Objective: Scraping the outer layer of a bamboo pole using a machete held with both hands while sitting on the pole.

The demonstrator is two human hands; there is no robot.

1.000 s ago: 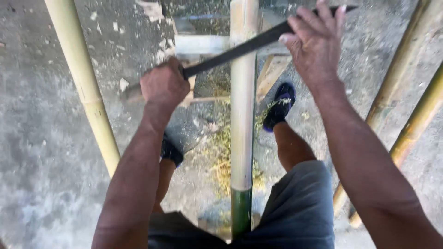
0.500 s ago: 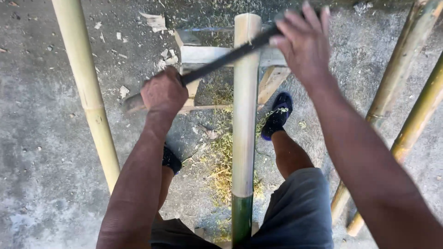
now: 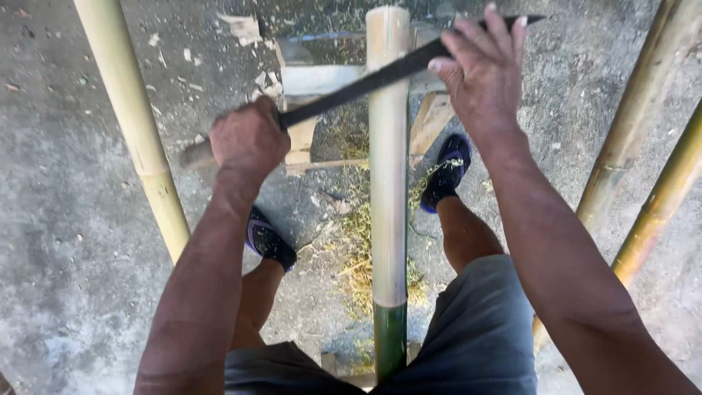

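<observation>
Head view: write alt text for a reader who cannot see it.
A person's left hand grips the handle of a long dark blade while the right hand presses on its far end, the blade laid across a bamboo pole between the legs. More bamboo poles lie on the concrete floor.

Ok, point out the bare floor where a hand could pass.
Free: grey concrete floor left of the pale yellow bamboo pole, and the strip between it and the left hand. Crowded: around the peeled centre bamboo pole, with shavings, wooden stand, long dark blade, both feet.
</observation>
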